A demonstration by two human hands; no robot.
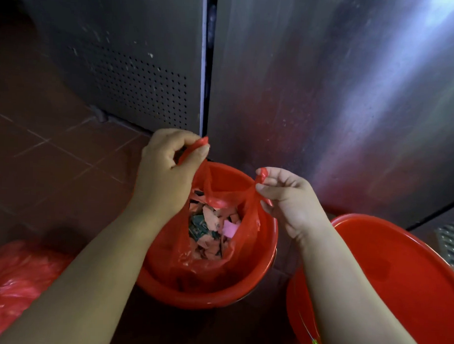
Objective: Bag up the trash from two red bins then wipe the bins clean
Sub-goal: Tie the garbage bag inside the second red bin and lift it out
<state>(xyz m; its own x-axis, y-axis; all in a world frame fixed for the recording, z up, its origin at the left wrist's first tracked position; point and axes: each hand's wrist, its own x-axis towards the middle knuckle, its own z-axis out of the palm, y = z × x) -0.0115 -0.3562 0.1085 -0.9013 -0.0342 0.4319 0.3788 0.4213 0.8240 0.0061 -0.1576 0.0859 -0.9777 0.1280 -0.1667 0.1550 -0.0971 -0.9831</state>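
A red plastic bag (241, 239) sits inside a red bin (267, 253) at the centre, its mouth pulled up and open. Paper scraps (213, 230) in pink, green and tan fill the bag. My left hand (164, 169) pinches the bag's left handle above the bin's far rim. My right hand (286, 199) pinches the right handle, held a little lower. A second red bin (402, 278) stands at the lower right, partly behind my right forearm, and no trash shows in it.
Stainless steel cabinet panels (314, 84) rise right behind the bins, with a perforated vent (146, 91) on the left panel. Dark red floor tiles (46, 150) spread to the left. Another filled red plastic bag (13, 280) lies on the floor at the lower left.
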